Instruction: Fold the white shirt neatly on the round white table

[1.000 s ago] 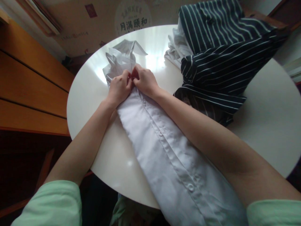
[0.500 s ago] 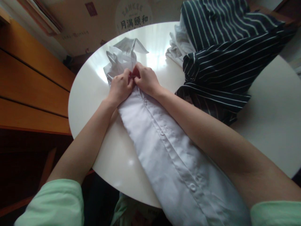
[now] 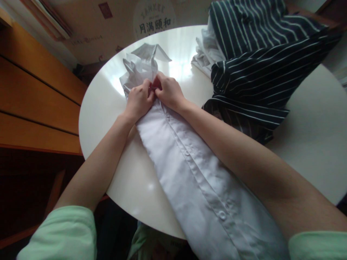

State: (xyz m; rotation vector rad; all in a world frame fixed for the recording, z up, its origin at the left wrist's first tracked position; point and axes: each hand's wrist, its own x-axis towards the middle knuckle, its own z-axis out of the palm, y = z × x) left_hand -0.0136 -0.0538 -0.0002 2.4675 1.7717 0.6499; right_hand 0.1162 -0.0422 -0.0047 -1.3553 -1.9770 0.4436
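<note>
White shirt (image 3: 173,151): lies buttons-up across the round table (image 3: 99,112), running past its near edge.
Left hand (image 3: 139,99): fingers pinched on the shirt front, just below its crumpled far end.
Right hand (image 3: 169,90): pinching there too, close against the left.
Striped cloth (image 3: 252,76): heaped beyond the right forearm.

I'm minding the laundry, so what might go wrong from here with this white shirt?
The white shirt runs past the near edge of the table, so it might slip if released. The left hand and right hand partly hide the cloth they pinch, so a crease there could go unnoticed. The striped cloth lies close to the right forearm, which might nudge it.
</note>
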